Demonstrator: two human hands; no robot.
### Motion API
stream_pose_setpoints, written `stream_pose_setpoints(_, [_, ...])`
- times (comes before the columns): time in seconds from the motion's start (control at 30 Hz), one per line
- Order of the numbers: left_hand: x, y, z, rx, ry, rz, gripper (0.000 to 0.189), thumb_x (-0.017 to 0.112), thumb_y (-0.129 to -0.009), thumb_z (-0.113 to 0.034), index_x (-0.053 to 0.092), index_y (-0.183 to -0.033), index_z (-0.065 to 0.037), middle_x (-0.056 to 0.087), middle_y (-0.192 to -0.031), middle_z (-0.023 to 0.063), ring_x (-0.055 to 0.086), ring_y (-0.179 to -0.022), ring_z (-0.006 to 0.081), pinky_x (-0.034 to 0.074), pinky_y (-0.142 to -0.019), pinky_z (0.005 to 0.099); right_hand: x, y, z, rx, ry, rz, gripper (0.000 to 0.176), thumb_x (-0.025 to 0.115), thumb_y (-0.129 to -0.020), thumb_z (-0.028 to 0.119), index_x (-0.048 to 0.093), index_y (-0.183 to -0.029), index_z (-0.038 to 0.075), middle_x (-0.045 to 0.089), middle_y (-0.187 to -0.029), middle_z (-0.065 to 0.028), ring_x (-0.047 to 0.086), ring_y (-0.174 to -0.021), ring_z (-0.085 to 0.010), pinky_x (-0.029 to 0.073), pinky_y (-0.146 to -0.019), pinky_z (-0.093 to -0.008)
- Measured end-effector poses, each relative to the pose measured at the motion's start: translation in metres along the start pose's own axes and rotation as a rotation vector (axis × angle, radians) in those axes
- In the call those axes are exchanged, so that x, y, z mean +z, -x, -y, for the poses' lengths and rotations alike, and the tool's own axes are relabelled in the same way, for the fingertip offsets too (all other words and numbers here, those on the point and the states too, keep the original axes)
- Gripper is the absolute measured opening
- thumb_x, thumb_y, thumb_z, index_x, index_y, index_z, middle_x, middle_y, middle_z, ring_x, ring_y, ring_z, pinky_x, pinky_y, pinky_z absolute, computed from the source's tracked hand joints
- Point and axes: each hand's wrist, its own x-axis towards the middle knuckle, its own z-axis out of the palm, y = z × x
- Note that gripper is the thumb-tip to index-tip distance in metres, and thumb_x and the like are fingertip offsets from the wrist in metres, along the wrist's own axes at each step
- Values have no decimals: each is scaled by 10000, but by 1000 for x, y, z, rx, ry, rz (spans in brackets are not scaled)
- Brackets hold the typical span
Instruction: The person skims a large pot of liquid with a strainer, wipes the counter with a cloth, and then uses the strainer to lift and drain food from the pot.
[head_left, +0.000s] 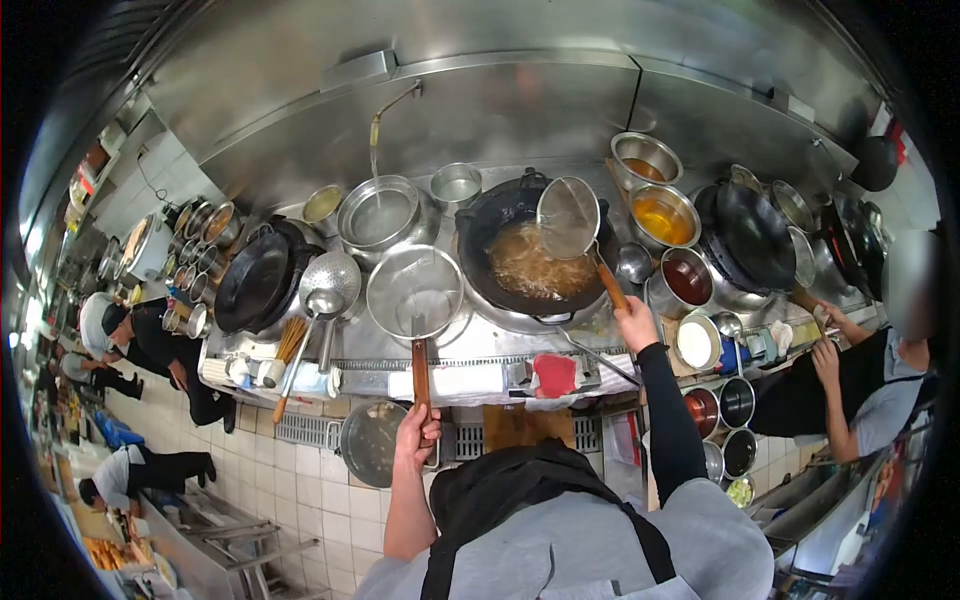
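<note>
My left hand point(418, 436) is closed round the wooden handle of a round mesh strainer point(414, 290), which lies level over the steel worktop, left of the wok. My right hand point(636, 325) grips the wooden handle of a second mesh strainer point(568, 217), held tilted over the right part of a black wok point(487, 215). Brown liquid point(530, 268) bubbles and foams in that wok. A steel ladle point(634, 262) rests just right of the wok, above my right hand.
A perforated skimmer point(330, 283) and another black wok point(256, 282) are at left. Water runs from a tap point(417, 90) into a pot point(378, 215). Bowls of orange oil point(664, 216) and red sauce point(687, 280) stand right. A co-worker point(870, 390) is at far right; others are at left.
</note>
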Motion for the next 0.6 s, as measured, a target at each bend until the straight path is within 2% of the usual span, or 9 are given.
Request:
stream_pose_setpoints(0.07, [-11,1,-1,-59,-84,-12,160,531,-1049,-223,487,-1092,-76,610,-858,99,416,-556,81,352,-452,207,-16,14,15,-50,196,-98,372,587,-867,158,609,-1181,-40,683,-961,-281,666,-954,-423,501,-861,-447])
stream_pose_setpoints(0.13, [-16,11,-2,-112,-161,-78,170,548,-1042,-232,491,-1100,-83,619,-845,102,431,-556,80,352,-438,212,-25,25,19,-55,249,-114,343,593,-874,167,615,-1143,-43,676,-946,-285,658,-933,-440,505,-838,-453])
stream_pose_setpoints(0.2, [-29,7,-1,-144,-113,-117,271,535,-1043,-347,516,-1133,-92,629,-859,134,491,-579,118,398,-444,218,-33,36,21,-44,275,-87,324,603,-881,181,613,-1110,-48,668,-912,-283,649,-897,-451,507,-815,-461])
stream_pose_setpoints(0.27, [-35,7,-1,-167,-77,-158,336,518,-1041,-422,549,-1138,-102,631,-884,148,517,-591,136,442,-478,210,-43,41,8,9,309,41,336,613,-879,185,596,-1115,-53,665,-867,-264,661,-842,-416,507,-794,-462])
stream_pose_setpoints(0.37, [-53,12,11,-72,-67,-284,516,465,-1027,-539,554,-1188,-57,654,-933,163,623,-725,214,525,-587,296,-50,65,36,503,-310,287,160,569,-946,105,521,-1081,35,505,-692,-13,354,-422,-59,239,-340,-246])
stream_pose_setpoints(0.43, [-78,17,26,-22,-16,-418,543,432,-1034,-542,571,-1188,-41,659,-952,151,659,-841,244,554,-686,356,-49,66,40,586,-487,374,130,556,-965,99,483,-1061,51,490,-694,-3,311,-431,-44,213,-344,-235])
stream_pose_setpoints(0.47, [-113,15,39,-36,-10,-398,494,451,-1037,-492,576,-1179,-35,656,-943,147,661,-799,248,556,-656,363,-47,64,32,599,-564,414,123,558,-969,105,472,-1044,58,490,-698,-3,304,-433,-39,209,-344,-232])
stream_pose_setpoints(0.53, [-184,17,72,-77,-135,-499,390,492,-1032,-374,584,-1160,-17,648,-897,135,654,-691,258,551,-584,377,-40,52,11,657,-708,484,111,551,-977,110,451,-1007,71,492,-707,-3,302,-434,-38,208,-344,-225])
stream_pose_setpoints(0.6, [-232,34,95,-167,-500,-554,394,535,-969,-415,622,-1097,-53,673,-894,129,673,-724,274,556,-621,389,-27,24,-25,743,-842,545,107,533,-983,109,431,-967,83,495,-717,-5,311,-430,-43,216,-343,-219])
